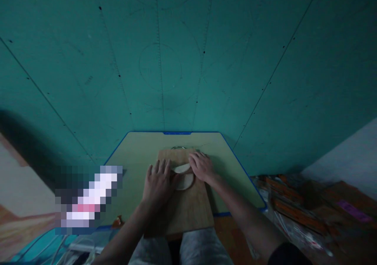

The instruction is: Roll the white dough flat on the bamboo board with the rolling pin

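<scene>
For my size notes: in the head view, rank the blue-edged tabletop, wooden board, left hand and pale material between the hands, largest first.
Blue-edged tabletop
Wooden board
Left hand
Pale material, though the hands cover part of it

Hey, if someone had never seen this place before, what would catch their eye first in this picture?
Probably the big green wall, filling most of the view above the table. Next, low in the middle, the left hand and right hand at the pale pieces on a wooden board. A bright pixelated patch at lower left also stands out; what it covers can't be told.
</scene>
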Available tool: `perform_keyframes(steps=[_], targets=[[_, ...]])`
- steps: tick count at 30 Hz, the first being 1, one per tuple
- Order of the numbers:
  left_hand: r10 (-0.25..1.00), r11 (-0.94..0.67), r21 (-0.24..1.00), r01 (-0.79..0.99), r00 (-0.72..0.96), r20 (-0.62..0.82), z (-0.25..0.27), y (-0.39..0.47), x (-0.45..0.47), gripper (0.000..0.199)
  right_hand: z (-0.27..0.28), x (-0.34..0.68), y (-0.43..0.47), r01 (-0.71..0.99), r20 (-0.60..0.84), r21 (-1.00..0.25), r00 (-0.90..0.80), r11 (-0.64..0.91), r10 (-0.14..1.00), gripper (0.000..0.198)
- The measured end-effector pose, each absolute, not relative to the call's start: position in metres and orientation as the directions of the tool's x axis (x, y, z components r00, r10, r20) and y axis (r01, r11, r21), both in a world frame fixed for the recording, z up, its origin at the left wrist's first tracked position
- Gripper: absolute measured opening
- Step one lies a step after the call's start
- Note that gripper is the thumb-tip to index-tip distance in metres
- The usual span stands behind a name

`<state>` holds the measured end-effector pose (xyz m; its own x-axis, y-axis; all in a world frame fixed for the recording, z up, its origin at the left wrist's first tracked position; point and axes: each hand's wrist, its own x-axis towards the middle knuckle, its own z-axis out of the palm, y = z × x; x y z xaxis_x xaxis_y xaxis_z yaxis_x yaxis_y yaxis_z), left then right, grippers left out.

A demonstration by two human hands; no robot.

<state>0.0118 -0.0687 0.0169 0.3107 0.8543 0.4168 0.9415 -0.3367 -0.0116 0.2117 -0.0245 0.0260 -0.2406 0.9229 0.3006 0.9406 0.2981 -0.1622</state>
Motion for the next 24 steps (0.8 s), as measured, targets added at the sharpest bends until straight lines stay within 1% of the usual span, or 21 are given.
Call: perform_keyframes(steps=[3,9,12,15,17,20,24], targets=[[0.878,-0.323,0.0,0.946,0.3,0.373,0.023,-0.061,0.013,0.054,0.026,0.21,-0.021,0.945,0.288,-0.172,-0.221,0.277,0.932,0.034],[0.945,-0.21,0.024,0.977,0.197,0.262,0.034,-0.035,0.016,0.054,0.032,0.203,0.005,0.96,0.231,-0.165,-0.184,0.225,0.955,0.035],[0.965,-0.199,0.055,0.978,0.185,0.187,0.04,-0.017,0.015,0.049,0.036,0.2,0.021,0.963,0.236,-0.151,-0.183,0.222,0.954,0.034],[0.97,-0.204,0.079,0.976,0.191,0.152,0.043,0.001,0.011,0.045,0.04,0.196,0.038,0.965,0.247,-0.139,-0.183,0.222,0.951,0.032],[0.969,-0.203,0.09,0.975,0.187,0.159,0.043,0.012,0.009,0.043,0.043,0.193,0.049,0.966,0.255,-0.135,-0.184,0.223,0.949,0.032],[0.96,-0.212,0.096,0.973,0.189,0.207,0.041,0.021,0.006,0.042,0.046,0.188,0.066,0.965,0.277,-0.13,-0.186,0.229,0.943,0.036],[0.94,-0.265,0.087,0.96,0.236,0.247,0.043,0.03,0.004,0.039,0.049,0.182,0.086,0.963,0.313,-0.132,-0.183,0.234,0.932,0.038]])
